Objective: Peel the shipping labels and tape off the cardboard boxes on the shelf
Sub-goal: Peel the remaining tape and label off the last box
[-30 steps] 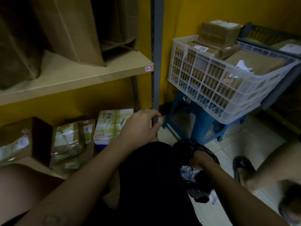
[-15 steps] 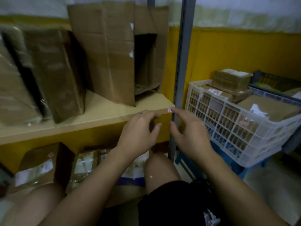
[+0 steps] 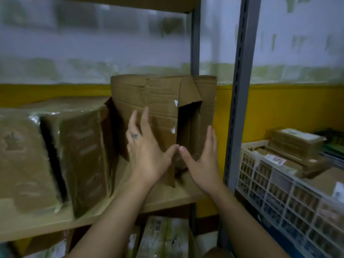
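Single head-worn wide-angle cam, facing fwd at the shelf (image 3: 188,194) from close up, approx level w/ its middle board. Box (image 3: 149,97) sits centre frame, near; crate (image 3: 270,192) fills the lower right edge.

Pale wooden shelf board (image 3: 48,221) held: one opened cardboard box (image 3: 149,97), upright, at 1 o'clock; two film-wrapped cartons (image 3: 81,157), side by side, at 9 o'clock.

Open box (image 3: 149,101) on shelf (image 3: 167,194), wrapped boxes (image 3: 74,155) left, crate (image 3: 279,198) right
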A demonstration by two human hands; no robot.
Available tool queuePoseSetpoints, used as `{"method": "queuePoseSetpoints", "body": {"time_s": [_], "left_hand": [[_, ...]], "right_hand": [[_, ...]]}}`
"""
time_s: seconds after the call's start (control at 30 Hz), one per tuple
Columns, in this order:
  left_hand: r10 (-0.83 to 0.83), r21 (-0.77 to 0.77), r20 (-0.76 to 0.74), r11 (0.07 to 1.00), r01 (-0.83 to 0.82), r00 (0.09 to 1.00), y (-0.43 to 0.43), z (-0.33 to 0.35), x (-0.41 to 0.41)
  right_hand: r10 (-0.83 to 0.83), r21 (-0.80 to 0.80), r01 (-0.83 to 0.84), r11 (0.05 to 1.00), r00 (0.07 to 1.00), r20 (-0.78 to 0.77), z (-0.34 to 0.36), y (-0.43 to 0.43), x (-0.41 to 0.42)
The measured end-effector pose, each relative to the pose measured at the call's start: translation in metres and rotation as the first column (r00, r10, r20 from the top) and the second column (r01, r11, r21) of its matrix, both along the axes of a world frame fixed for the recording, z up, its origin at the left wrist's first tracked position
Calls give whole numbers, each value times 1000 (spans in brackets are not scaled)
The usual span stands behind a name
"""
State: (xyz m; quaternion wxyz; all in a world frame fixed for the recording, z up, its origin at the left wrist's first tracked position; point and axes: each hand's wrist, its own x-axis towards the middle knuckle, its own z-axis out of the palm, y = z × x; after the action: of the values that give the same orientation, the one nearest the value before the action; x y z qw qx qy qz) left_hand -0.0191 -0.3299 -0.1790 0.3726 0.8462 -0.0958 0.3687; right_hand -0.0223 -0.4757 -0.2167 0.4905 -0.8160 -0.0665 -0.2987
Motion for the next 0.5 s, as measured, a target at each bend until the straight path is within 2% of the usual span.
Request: {"method": "queuePoseSetpoints", "body": {"time_s": [0.1,0.17,0.27,0.33,0.43,0.5], "left_hand": [[-63,-69,-88,996,57,994,-1,-3,18],[-117,-89,-130,990,106,984,-1,-10,25],[-174,-100,-171,982,158,970,-1,-18,27],[-188,-122,-170,978,168,967,-3,-20,28],[-183,-128,-162,978,163,970,-4,-20,31],[-152,-139,-141,981,132,978,-1,-23,32]], "right_hand": [[-92,203,96,974,995,-26,3,-1,33],[-193,364,224,904,974,-122,6,-7,58],[-116,548,291,785,936,-331,2,-20,92],[-117,527,301,795,928,-353,-11,-21,106],[-231,413,327,850,936,-265,-21,-18,107],[-167,409,241,880,964,-208,-29,-20,98]]}}
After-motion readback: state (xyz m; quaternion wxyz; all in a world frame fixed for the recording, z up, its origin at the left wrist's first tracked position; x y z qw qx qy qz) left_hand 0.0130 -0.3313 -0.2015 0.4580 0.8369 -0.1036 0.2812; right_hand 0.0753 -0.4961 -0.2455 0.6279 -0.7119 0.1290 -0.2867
